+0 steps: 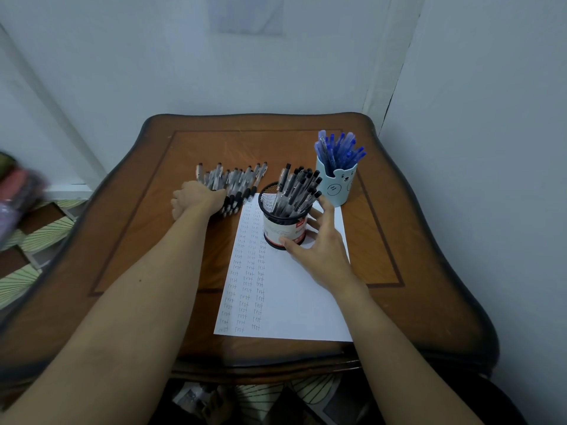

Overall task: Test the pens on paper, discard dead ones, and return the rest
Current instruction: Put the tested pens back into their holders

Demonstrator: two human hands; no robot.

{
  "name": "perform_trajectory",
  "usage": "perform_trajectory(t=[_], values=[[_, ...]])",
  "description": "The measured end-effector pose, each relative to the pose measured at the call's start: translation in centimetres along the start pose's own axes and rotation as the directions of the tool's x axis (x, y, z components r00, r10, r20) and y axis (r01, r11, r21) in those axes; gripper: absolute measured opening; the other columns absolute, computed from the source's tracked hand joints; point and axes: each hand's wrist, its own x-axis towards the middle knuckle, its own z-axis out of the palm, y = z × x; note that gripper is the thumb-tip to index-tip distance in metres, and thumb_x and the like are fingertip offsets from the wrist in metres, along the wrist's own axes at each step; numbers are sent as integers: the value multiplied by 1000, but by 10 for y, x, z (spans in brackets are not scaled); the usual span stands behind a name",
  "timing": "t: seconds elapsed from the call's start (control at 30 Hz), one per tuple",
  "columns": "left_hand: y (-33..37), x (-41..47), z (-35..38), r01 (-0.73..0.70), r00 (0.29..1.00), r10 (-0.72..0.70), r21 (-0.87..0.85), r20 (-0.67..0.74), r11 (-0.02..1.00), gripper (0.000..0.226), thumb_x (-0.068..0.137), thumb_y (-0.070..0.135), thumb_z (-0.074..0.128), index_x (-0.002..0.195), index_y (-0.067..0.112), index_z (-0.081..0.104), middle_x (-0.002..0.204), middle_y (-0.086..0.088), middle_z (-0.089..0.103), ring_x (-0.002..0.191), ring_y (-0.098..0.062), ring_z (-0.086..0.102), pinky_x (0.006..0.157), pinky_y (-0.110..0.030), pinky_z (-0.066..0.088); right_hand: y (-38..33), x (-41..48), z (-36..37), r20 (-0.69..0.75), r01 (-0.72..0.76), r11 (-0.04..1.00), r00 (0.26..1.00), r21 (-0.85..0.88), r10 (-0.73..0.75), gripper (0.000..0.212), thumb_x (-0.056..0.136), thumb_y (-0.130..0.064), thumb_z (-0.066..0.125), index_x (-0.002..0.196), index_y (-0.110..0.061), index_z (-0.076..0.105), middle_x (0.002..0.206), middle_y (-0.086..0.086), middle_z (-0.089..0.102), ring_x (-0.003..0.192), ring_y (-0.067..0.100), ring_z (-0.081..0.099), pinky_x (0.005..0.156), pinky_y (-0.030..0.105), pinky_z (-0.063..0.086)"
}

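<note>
On the wooden table [122, 240], the paper [291, 296] carries my test marks. My right hand [322, 250] wraps round the mesh cup [283, 228] to steady it for returns. My left hand [193, 197] rests on the loose pens [239, 179], its fingers hidden.

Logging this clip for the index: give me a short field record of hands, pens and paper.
left hand: on loose black pens, grip hidden
right hand: fingers round mesh pen holder
mesh pen holder: upright on paper, holds black pens
paper: three columns of test marks
bear cup: upright, holds blue pens
</note>
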Motion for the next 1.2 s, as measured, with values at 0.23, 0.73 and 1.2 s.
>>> perform_trajectory(t=[0.23,0.73,1.2], values=[[-2,-4,-4,-63,997,63,-7,54,998,46,91,47,69,84,6,50,78,-7,55,64,-20,56,52,-29,44,0,1,0,1,-5,1000,1000,-5,5,95,80,-19,83,147,-41,18,152,-2,44,134,12,49,106,33,49],[-22,-30,-21,46,969,90,-530,229,847,42,94,36,57,116,0,57,109,-16,63,97,-27,64,82,-38,55,-3,0,1,-3,-13,1000,1000,9,13,97,79,-17,84,148,-39,19,152,0,45,135,18,50,106,41,49],[12,-85,-23,552,747,482,-831,457,-67,4,87,10,55,86,12,51,72,-1,55,61,-13,52,62,-23,47,-5,-1,-1,-10,6,1000,1000,27,-5,94,79,-18,84,146,-42,21,150,0,47,133,16,52,105,33,50]])
